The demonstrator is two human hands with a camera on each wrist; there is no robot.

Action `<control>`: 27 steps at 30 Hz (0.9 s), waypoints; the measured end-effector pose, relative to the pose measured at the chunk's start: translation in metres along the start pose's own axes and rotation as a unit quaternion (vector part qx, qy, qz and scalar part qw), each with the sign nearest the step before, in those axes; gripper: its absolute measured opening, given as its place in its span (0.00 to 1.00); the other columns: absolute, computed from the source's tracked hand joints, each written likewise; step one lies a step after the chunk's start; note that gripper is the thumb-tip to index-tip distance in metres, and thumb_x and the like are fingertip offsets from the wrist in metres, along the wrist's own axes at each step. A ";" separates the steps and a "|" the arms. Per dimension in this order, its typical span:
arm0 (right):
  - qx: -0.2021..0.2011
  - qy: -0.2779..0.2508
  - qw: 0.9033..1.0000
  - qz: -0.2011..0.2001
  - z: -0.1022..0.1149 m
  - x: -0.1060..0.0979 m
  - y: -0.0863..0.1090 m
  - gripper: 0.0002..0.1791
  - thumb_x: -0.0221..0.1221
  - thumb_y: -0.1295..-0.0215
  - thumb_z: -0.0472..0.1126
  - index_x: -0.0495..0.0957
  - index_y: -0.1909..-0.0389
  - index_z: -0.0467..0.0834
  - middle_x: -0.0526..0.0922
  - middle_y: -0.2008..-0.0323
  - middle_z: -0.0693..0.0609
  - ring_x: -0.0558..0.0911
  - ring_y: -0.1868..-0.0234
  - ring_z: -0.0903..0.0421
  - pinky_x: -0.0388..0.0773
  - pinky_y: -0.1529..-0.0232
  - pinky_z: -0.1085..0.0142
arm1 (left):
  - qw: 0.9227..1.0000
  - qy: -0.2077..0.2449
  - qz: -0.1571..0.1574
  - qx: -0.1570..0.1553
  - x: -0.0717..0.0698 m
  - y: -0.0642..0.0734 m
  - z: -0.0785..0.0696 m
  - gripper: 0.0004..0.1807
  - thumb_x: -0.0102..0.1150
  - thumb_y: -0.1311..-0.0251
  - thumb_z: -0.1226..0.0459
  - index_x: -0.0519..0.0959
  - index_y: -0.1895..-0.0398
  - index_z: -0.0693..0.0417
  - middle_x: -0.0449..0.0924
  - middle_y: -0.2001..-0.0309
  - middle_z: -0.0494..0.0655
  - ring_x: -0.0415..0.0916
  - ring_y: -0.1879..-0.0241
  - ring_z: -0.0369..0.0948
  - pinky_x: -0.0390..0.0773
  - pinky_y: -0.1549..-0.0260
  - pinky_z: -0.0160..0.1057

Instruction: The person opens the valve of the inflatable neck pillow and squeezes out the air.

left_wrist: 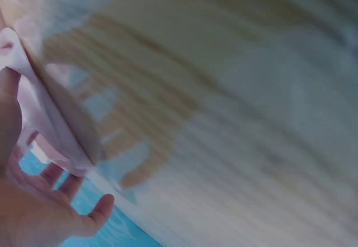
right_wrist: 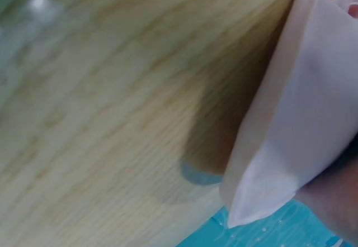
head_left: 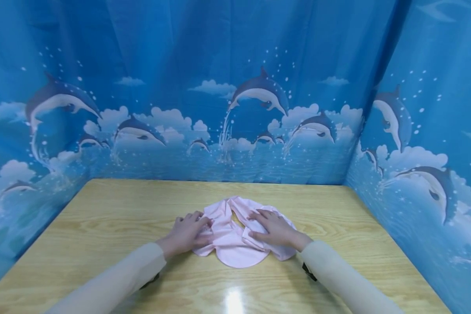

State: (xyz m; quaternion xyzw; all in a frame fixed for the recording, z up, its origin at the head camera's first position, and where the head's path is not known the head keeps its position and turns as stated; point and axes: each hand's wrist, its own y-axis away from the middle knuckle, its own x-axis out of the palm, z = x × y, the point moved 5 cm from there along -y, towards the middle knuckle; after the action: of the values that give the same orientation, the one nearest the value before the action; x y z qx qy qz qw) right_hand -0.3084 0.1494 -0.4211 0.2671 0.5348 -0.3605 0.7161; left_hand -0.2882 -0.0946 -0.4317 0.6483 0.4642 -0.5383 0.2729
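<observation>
A pale pink piece of cloth [head_left: 239, 250] lies rumpled on the table, with folds running inward to a gap where the wood shows. Its near edge is rounded. At the cloth's left side is my left hand [head_left: 188, 233], fingers spread, thumb and forefinger touching the fabric. In the left wrist view the little finger [left_wrist: 100, 210] stands out away from the cloth. My right hand [head_left: 276, 229] rests over the right part of the cloth, its fingers spread on top. In the right wrist view a fold of cloth [right_wrist: 302, 107] hides most of that hand.
The glossy wood-grain table [head_left: 141, 205] reflects light near its front edge. A blue curtain [head_left: 172, 52] printed with dolphins and clouds stands behind it and continues along the left and right sides.
</observation>
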 end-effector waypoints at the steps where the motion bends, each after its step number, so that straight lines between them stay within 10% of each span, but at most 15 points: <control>1: 0.001 0.000 1.000 -0.002 0.000 0.000 0.000 0.30 0.47 0.37 0.61 0.64 0.37 0.53 0.59 0.34 0.40 0.58 0.33 0.41 0.50 0.35 0.43 | 1.000 0.000 -0.001 0.006 0.001 0.001 0.002 0.23 0.61 0.52 0.42 0.73 0.55 0.38 0.69 0.45 0.52 0.68 0.47 0.53 0.65 0.55 0.59; 16: -0.012 0.001 1.000 -0.021 -0.007 0.001 0.006 0.28 0.49 0.37 0.61 0.67 0.40 0.52 0.62 0.35 0.40 0.61 0.34 0.40 0.54 0.37 0.43 | 0.995 0.024 0.014 0.099 -0.003 0.007 0.028 0.25 0.56 0.50 0.40 0.71 0.50 0.36 0.67 0.41 0.53 0.66 0.41 0.51 0.56 0.47 0.60; 27: 0.014 -0.034 0.999 0.005 -0.011 -0.004 0.016 0.29 0.50 0.38 0.61 0.67 0.40 0.52 0.58 0.33 0.40 0.56 0.33 0.36 0.52 0.38 0.39 | 0.995 0.024 0.034 0.092 -0.022 0.013 0.048 0.29 0.58 0.51 0.42 0.69 0.44 0.37 0.66 0.41 0.51 0.64 0.41 0.52 0.55 0.47 0.64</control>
State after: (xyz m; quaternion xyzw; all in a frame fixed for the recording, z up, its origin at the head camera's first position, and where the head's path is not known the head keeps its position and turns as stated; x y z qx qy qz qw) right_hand -0.3027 0.1682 -0.4200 0.2676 0.5039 -0.3735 0.7314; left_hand -0.2974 -0.1481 -0.4261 0.6991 0.3968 -0.5532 0.2187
